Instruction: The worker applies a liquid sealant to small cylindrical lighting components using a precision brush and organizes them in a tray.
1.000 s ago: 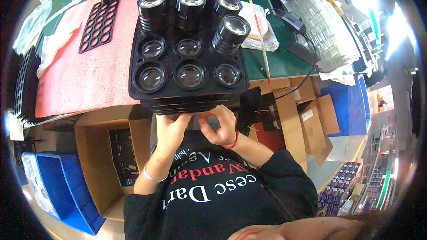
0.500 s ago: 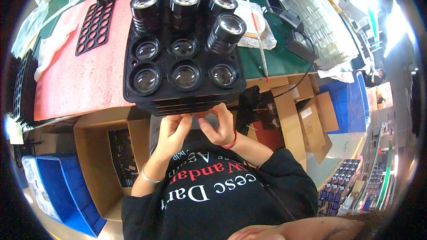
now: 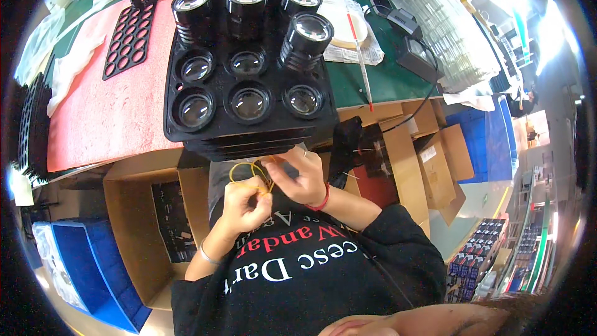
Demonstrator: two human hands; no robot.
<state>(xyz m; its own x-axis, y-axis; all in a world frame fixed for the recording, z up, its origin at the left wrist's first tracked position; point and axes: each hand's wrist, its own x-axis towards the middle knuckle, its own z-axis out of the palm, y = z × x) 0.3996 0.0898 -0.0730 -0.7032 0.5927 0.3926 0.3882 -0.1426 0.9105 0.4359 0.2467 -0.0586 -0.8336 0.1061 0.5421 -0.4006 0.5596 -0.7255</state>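
Note:
My left hand (image 3: 246, 205) is closed on a thin yellow rubber band (image 3: 240, 164), whose loops stick out above the fingers. Close beside it, my right hand (image 3: 303, 177) pinches part of the same band between thumb and fingers; the far fingertips are partly hidden. Both hands are in front of my body, just below the near edge of a stack of black trays (image 3: 249, 136). In the top tray's round holes sit several glass lenses (image 3: 250, 103). Behind them stand several black cylinders with lens tops (image 3: 247, 9), and one cylinder (image 3: 307, 40) leans at the right.
A pink foam sheet (image 3: 149, 102) on the green table carries a black perforated rack (image 3: 129, 40). To the right are a red-and-white stick (image 3: 359, 50), a black box (image 3: 418, 59) with a cable and stacked clear trays (image 3: 444, 31). Cardboard boxes (image 3: 140, 230) and a blue bin (image 3: 99, 267) stand below.
My left hand has drawn down from the tray stack's underside, and the yellow rubber band has come into view between my hands. The tray stack appears slightly further left.

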